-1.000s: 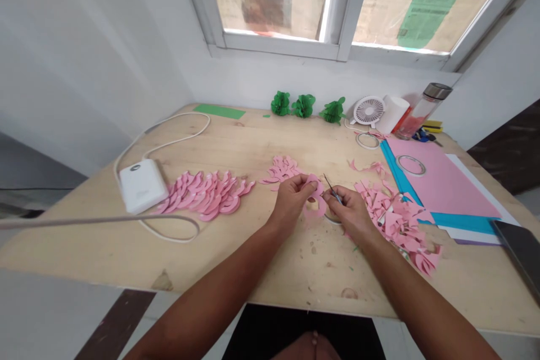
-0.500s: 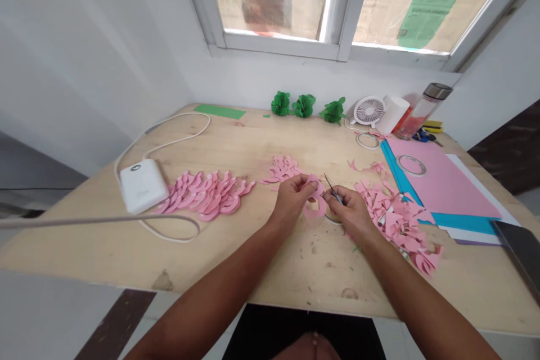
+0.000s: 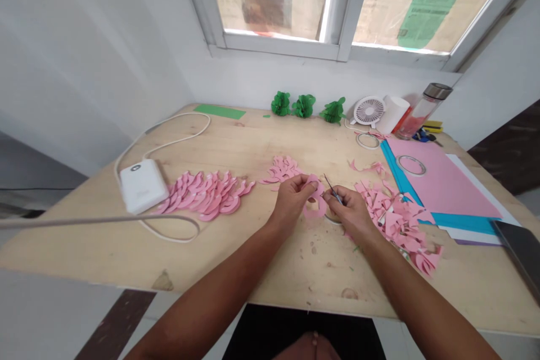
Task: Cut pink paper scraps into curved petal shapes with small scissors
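A pink paper cutout (image 3: 314, 211) with a curved, looped outline is pinched between the thumb and fingers of my left hand (image 3: 293, 197). My right hand (image 3: 348, 206) is closed around a slim, pointed metal tool (image 3: 330, 184), whose dark tip points up and away; its kind cannot be made out. The right fingertips are at the cutout's right edge. Just beyond my left hand lies a small heap of pink paper pieces (image 3: 282, 169). Partly hidden under my right hand is a tape roll (image 3: 333, 220).
Curved pink strips (image 3: 211, 194) lie beside a white power bank (image 3: 143, 185) and its cable. Pink scraps (image 3: 400, 225) spread at the right, near stacked coloured paper (image 3: 447, 180) and a dark phone-like slab (image 3: 518, 253). Green paper ornaments (image 3: 304, 106), a fan (image 3: 368, 111) and a bottle (image 3: 424, 112) line the back.
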Tool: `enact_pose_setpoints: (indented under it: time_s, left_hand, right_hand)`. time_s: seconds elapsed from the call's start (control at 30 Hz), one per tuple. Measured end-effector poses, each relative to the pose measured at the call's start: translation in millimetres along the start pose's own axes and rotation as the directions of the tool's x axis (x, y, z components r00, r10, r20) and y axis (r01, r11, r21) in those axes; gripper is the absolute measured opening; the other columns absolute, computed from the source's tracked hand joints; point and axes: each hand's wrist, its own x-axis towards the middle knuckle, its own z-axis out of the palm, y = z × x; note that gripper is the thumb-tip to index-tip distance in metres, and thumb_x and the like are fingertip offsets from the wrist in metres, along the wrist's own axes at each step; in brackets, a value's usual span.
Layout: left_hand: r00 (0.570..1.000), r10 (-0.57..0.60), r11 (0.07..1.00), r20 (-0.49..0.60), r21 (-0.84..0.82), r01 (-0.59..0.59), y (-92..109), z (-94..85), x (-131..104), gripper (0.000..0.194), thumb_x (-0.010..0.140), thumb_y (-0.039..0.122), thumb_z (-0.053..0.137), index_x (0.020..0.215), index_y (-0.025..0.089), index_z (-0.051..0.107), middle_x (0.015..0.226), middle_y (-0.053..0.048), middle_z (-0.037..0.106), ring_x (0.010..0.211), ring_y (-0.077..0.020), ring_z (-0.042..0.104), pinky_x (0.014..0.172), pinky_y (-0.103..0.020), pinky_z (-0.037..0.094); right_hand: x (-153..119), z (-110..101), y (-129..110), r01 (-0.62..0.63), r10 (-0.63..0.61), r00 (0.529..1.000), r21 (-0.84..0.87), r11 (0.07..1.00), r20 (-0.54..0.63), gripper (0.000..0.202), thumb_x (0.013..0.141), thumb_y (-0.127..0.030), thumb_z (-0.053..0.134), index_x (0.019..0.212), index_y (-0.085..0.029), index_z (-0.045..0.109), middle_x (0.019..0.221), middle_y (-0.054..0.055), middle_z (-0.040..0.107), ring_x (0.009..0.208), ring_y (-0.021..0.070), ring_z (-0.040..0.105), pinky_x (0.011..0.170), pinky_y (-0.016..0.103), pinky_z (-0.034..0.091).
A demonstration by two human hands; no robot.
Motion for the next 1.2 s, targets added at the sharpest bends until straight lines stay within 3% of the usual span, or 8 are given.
enact_pose_setpoints:
  time_s: [1.2]
  left_hand:
    - [1.0, 0.002, 1.0, -0.012, 0.01, -0.002, 0.0, 0.5, 0.5, 0.023, 0.062, 0.034, 0.069, 0.07, 0.013, 0.062, 0.063, -0.002, 0.06, 0.057, -0.0108, 0.053, 0.052, -0.022, 0.044]
  right_hand:
    - [-0.1, -0.4, 3.6, 0.035, -0.035, 0.999, -0.024, 0.999, -0.006, 0.027, 0.075, -0.043, 0.058, 0.068, -0.017, 0.054, 0.046, -0.007, 0.037, 0.041, 0.0063, 0.03, 0.039, 0.02, 0.021]
